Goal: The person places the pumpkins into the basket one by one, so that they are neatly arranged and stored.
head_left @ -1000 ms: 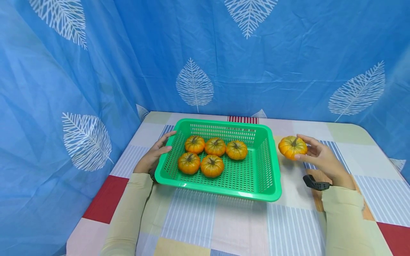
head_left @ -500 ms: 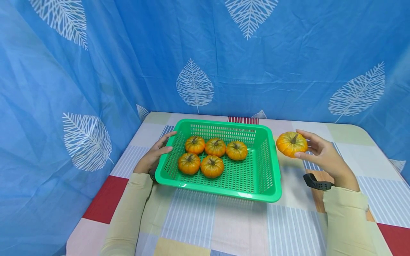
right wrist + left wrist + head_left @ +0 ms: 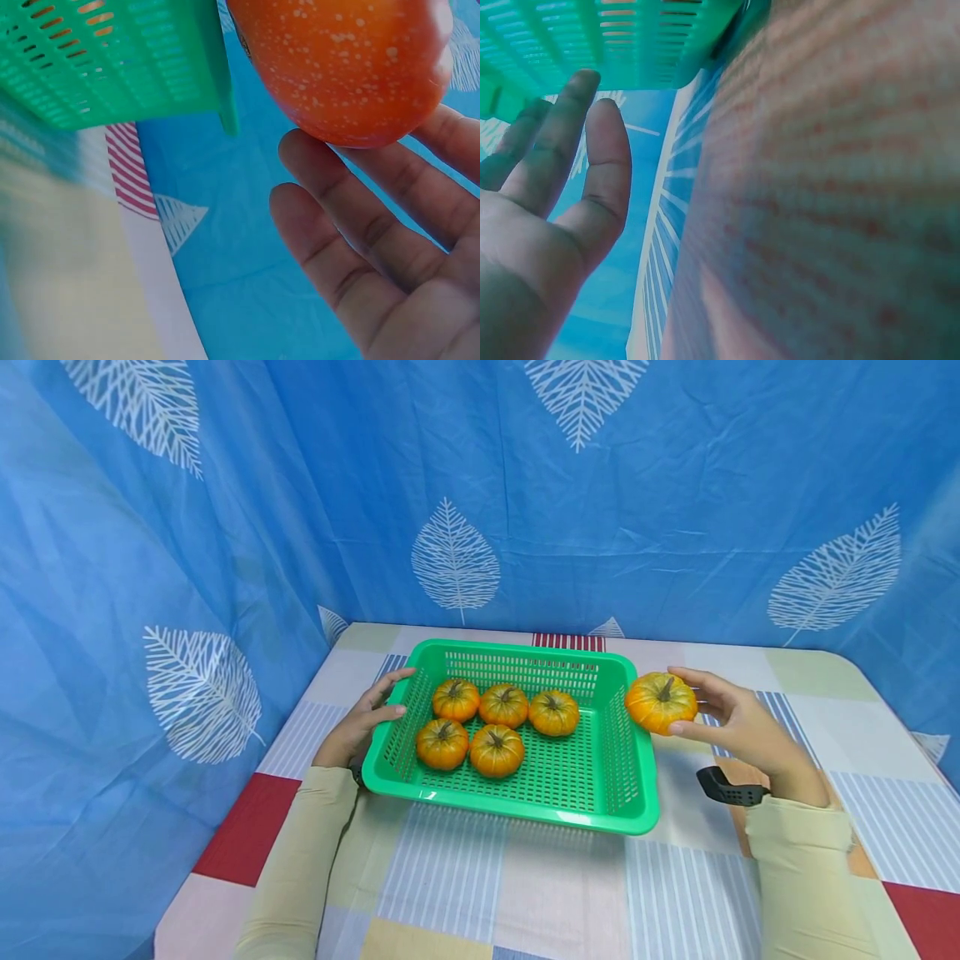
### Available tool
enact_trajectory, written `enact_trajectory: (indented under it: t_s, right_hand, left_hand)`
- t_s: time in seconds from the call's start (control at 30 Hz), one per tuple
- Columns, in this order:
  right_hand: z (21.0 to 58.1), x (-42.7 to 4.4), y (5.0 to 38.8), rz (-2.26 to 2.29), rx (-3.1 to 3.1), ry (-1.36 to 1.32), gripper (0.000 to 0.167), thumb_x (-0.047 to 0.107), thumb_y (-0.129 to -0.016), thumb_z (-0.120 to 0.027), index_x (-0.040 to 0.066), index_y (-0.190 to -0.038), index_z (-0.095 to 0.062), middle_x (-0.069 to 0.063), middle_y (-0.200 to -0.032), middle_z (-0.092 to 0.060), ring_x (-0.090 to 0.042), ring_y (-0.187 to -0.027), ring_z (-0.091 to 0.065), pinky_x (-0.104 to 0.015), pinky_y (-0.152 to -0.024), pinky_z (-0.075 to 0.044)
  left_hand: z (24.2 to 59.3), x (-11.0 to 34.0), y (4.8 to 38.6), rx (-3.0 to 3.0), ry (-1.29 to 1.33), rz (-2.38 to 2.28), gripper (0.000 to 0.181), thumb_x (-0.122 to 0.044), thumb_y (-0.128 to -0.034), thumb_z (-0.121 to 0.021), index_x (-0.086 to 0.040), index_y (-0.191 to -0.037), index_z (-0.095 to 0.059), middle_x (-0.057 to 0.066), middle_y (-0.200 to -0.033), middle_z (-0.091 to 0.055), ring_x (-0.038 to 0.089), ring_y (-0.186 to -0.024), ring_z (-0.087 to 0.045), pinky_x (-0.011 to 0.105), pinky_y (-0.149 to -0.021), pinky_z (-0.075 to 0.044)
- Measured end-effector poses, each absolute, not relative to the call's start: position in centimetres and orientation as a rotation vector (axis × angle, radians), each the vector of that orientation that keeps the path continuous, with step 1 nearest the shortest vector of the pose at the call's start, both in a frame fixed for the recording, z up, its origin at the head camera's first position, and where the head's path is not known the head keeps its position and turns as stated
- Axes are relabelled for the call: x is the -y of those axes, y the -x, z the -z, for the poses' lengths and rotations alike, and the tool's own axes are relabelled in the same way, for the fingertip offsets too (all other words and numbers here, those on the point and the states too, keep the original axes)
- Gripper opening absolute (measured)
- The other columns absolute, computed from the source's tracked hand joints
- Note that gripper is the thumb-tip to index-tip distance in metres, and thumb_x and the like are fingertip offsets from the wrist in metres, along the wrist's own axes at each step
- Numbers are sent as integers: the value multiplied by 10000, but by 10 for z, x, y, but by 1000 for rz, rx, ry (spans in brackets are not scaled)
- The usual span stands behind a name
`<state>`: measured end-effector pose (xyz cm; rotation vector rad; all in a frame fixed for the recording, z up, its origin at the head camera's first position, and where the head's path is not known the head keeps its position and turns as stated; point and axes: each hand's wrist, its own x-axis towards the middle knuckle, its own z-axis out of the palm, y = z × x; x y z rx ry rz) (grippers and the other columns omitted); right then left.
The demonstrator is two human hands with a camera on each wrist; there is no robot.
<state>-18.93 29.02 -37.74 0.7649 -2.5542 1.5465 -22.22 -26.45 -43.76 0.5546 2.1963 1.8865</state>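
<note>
My right hand (image 3: 738,718) holds a small orange pumpkin (image 3: 660,703) between thumb and fingers, at the right rim of a green plastic basket (image 3: 510,814). In the right wrist view the pumpkin's speckled orange side (image 3: 345,67) shows above the fingers, with two of them lying below it. Inside the basket, toward its left and middle, sit several more small pumpkins (image 3: 497,750). My left hand (image 3: 360,720) is at the basket's left rim, fingers extended, thumb by the edge. Seen from the left wrist, its relaxed fingers (image 3: 607,165) reach up beside the basket's slotted wall (image 3: 637,45).
A patchwork-patterned cloth (image 3: 558,893) covers the table under the basket. Blue curtains (image 3: 645,527) with white leaf prints hang behind the table and along its left side. A black wrist strap (image 3: 731,788) is on the right wrist.
My right hand has lifted the pumpkin a little and carried it left, from beside the basket to its right rim. The left hand and basket stay in place.
</note>
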Motion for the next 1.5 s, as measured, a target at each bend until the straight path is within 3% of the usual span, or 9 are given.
enact_trajectory:
  t_s: [0.1,0.3,0.67,0.93,1.2,1.5]
  right_hand:
    - [376,-285,189,-1550,2540,-816,735,-118,-915,-773,-16,-1590,-502,248,-1451,-554,-8,-1157,-617,-82,-985,-467]
    - [372,-276,186,-1548,2534,-903,725,-127,-905,-777,-41,-1572,-506,231,-1445,-577,-11,-1166,-630,-101,-992,-477]
    - [367,-265,182,-1427,2594,-993,734,-74,-877,-844,-65,-1539,-527,220,-1446,-575,-31,-1132,-622,-100,-975,-468]
    - [354,-257,185,-1209,2650,-1087,765,7,-810,-927,-10,-1502,-601,-116,-1395,-659,-3,-1071,-606,-99,-945,-473]
    - [334,-248,193,-1100,2760,-1214,738,79,-812,-948,-2,-1470,-623,-43,-1280,-721,-34,-1067,-641,-286,-898,-592]
    - [318,-236,200,-1100,2901,-1329,708,153,-882,-918,-3,-1496,-602,-115,-1398,-694,-203,-1135,-702,-398,-976,-601]
  left_hand:
    - [436,262,221,-2131,-569,-1914,732,-141,-1038,-574,-54,-1700,-275,239,-1759,-177,400,-1480,-373,476,-1132,-482]
    - [432,257,219,-1981,-569,-1988,722,-96,-1021,-589,-94,-1689,-317,299,-1696,-257,237,-1331,-534,326,-1008,-577]
    - [434,255,217,-1990,-527,-1987,708,-77,-1012,-561,-91,-1677,-318,296,-1690,-270,238,-1330,-521,324,-1014,-564]
    - [435,256,216,-2025,-497,-1974,731,-122,-1016,-569,-80,-1690,-288,243,-1726,-240,341,-1391,-466,348,-1019,-565]
    - [435,254,217,-1975,-446,-2006,743,-124,-998,-573,-84,-1684,-292,237,-1729,-232,388,-1414,-429,327,-990,-577]
    - [438,256,221,-1941,-459,-2024,752,-134,-990,-577,-90,-1683,-289,270,-1706,-244,331,-1362,-469,338,-982,-586]
